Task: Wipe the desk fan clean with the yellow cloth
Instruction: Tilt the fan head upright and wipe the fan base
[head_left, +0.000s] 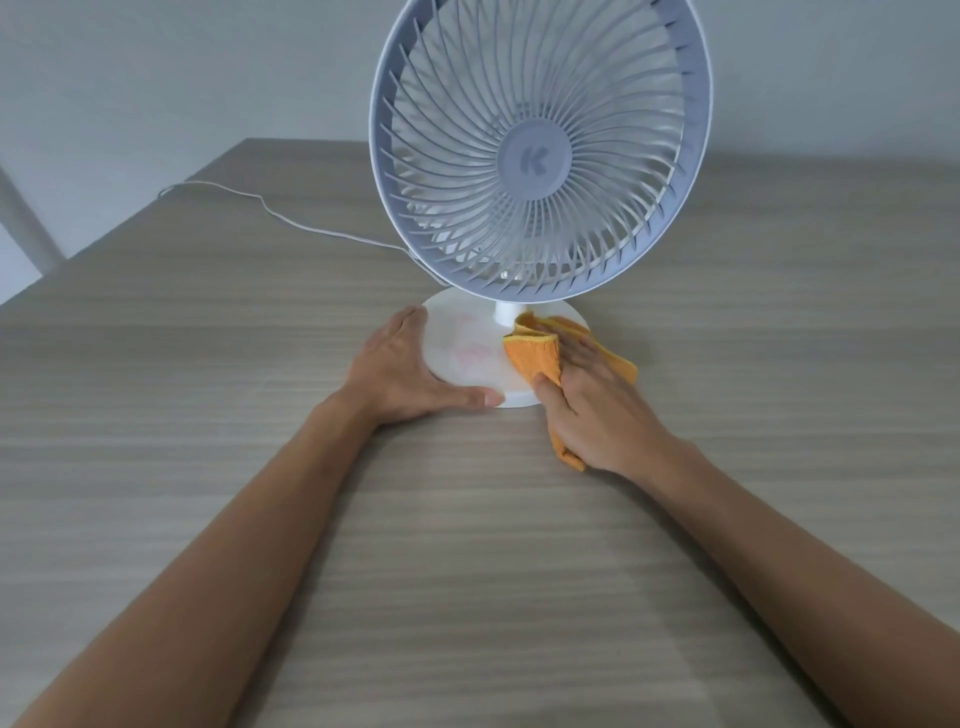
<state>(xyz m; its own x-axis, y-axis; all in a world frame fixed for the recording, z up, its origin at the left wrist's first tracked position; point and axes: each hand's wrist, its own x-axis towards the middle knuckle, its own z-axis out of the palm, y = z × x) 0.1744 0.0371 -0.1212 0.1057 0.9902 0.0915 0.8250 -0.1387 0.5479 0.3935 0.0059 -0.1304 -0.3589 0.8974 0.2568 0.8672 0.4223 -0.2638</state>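
Note:
A white desk fan (540, 156) with a round grille stands upright on a wooden table, tilted slightly back on a short neck. Its flat round base (467, 353) shows faint pinkish marks. My left hand (410, 369) lies against the base's left and front rim, thumb along the front edge. My right hand (592, 400) presses the yellow-orange cloth (535, 353) onto the right side of the base, fingers flat on it. The cloth is bunched, with ends sticking out beyond my fingers and under my palm.
The wooden table (208, 415) stretches wide around the fan. A thin white power cord (291, 221) runs from behind the base to the table's far left edge. A plain wall rises behind the table.

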